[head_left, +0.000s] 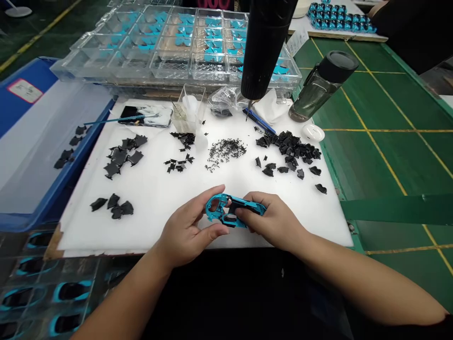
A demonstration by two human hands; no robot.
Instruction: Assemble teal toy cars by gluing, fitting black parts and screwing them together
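A bright blue plastic shell (216, 208), like a toy car body with its hollow inside turned up, is held above the front of the white foam board (155, 189). My left hand (191, 224) curves around its left end, fingers above and thumb below. On its right end my right hand (271, 215) is closed, the thumb pressing on a dark part inside. Beyond the hands lies a pile of tiny black screws (228, 150). Small black flat pieces (180, 164) sit left of the screws, and a heap of black molded parts (292, 146) lies to the right.
A black electric screwdriver (264, 47) hangs bit-down over the board. Behind stands a clear compartment tray (141, 71) with blue parts. A bottle (322, 87) and a white oval case (313, 133) are at right, a blue bin (38, 203) at left. Larger black pieces (120, 158) lie left.
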